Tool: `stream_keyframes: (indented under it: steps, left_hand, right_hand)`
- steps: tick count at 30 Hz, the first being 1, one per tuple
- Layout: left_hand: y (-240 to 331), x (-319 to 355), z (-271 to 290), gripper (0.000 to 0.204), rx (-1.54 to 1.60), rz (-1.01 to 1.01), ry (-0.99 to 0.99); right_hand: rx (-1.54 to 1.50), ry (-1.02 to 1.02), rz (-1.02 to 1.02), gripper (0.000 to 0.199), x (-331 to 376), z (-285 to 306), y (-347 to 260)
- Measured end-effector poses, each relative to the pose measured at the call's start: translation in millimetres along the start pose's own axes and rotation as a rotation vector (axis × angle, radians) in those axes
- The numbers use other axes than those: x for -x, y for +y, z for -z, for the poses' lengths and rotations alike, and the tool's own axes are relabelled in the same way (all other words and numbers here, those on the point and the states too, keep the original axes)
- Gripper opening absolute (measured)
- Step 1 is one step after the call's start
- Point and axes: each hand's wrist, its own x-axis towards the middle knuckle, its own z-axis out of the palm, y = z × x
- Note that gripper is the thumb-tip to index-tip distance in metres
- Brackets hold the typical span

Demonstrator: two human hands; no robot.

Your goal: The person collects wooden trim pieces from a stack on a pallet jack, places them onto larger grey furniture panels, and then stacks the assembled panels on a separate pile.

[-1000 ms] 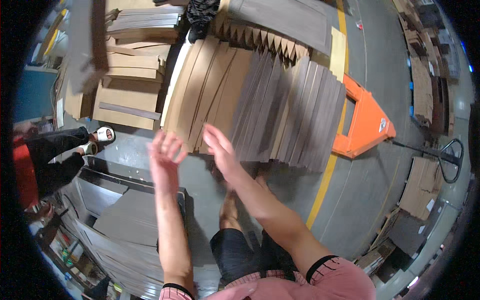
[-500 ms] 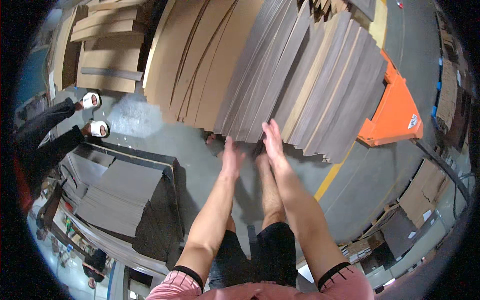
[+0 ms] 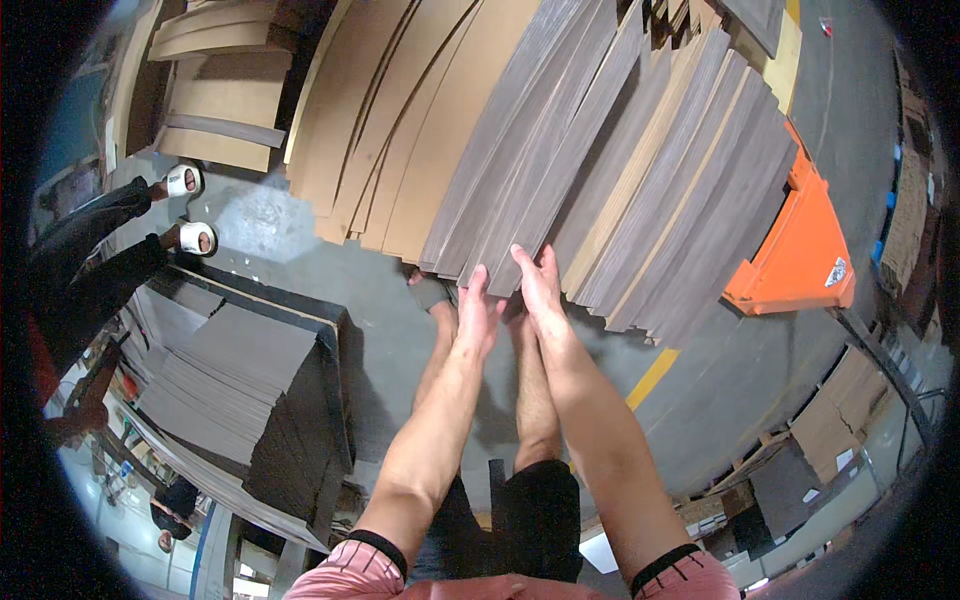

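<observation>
Long grey wood-grain boards (image 3: 560, 150) lie in a fanned stack in front of me, their near ends uneven. My left hand (image 3: 480, 312) grips the near end of a few of these boards from the left side, thumb up along the edge and the other fingers partly hidden beneath. Close beside it, my right hand (image 3: 540, 287) holds the same board ends from the right, its thumb lying on the top face. The boards' ends sit between both palms. Farther left in the stack lie tan boards (image 3: 400, 130), apart from my hands.
An orange metal frame (image 3: 800, 250) stands right of the stack. At lower left is a dark-edged stack of grey sheets (image 3: 215, 380). Another person's legs (image 3: 120, 225) in white slides stand at left. More tan boards (image 3: 222, 95) lie behind. A yellow line (image 3: 652, 378) crosses the floor.
Both hands have closed in on the board ends, the left moving right and the right thumb now on the boards. The view has shifted slightly, and the other person's hand shows at left.
</observation>
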Motion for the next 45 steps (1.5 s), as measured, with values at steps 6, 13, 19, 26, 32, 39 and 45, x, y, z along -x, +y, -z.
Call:
stream_keyframes:
  steps: [6,13,19,26,32,39,45]
  left_hand:
    - [26.7,20.7,4.0,0.056,-0.181,-0.081,-0.009]
    - [-3.1,15.2,5.1,0.059,-0.191,-0.059,0.082]
    - [-15.0,12.7,10.9,0.067,-0.286,-0.152,0.027]
    - [12.4,35.6,11.2,0.077,-0.426,-0.134,-0.21]
    - [44.3,48.7,-10.4,0.086,-1.082,-0.155,-0.364]
    - [54.0,21.7,-43.8,0.074,-0.971,-0.378,-0.386]
    - [44.5,54.1,-53.0,0.067,-1.07,-0.728,-0.337]
  right_hand:
    - [-0.143,-0.142,-0.039,0.06,2.2,-9.1,-6.4]
    - [-0.222,-0.184,-0.17,0.069,11.4,14.4,-17.1]
    - [-0.185,-0.01,-0.158,0.086,15.2,15.4,-2.8]
    - [-0.294,-0.112,0.015,0.071,28.3,26.8,-10.8]
    - [-0.271,-0.114,-0.022,0.063,36.4,51.7,-21.7]
    - [-0.3,-0.146,-0.034,0.06,48.1,31.2,-26.0]
    - [-0.376,-0.139,-0.001,0.048,69.9,35.8,-39.0]
